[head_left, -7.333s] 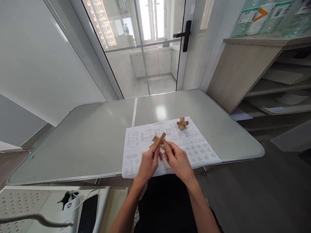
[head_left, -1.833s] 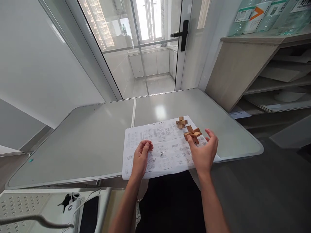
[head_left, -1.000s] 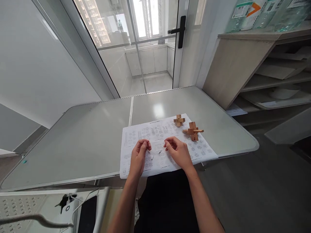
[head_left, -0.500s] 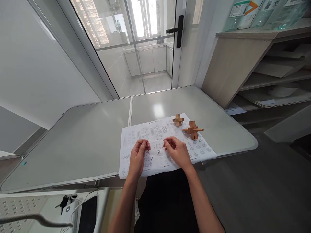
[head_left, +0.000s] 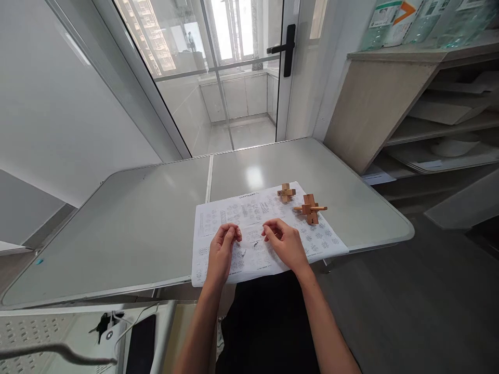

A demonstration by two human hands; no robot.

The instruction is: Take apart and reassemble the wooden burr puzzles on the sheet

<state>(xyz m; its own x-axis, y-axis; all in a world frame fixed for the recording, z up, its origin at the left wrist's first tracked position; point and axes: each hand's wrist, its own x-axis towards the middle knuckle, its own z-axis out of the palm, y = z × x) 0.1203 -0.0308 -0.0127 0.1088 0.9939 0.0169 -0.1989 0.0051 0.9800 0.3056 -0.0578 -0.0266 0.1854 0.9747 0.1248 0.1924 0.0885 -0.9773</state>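
My left hand (head_left: 221, 252) rests over the left part of a printed sheet (head_left: 212, 215), its fingers curled in with the thumb against them. Nothing shows in its grasp. Over the middle of the sheet, my right hand (head_left: 286, 244) has its fingers bent and close together, also with nothing visible in them. A gap lies between the two hands. Beyond my right hand, at the sheet's right side, sits a wooden interlocking puzzle (head_left: 311, 209) with a thin stick through it. Just behind it is a smaller wooden cross-shaped puzzle (head_left: 286, 192). Neither hand touches the puzzles.
The sheet lies on a grey folding table (head_left: 156, 218) and hangs slightly over its front edge. A black phone (head_left: 141, 345), keys and a white cable lie on a surface at lower left. Shelves (head_left: 374, 104) with plastic bottles stand right. A glass door (head_left: 234, 93) is behind.
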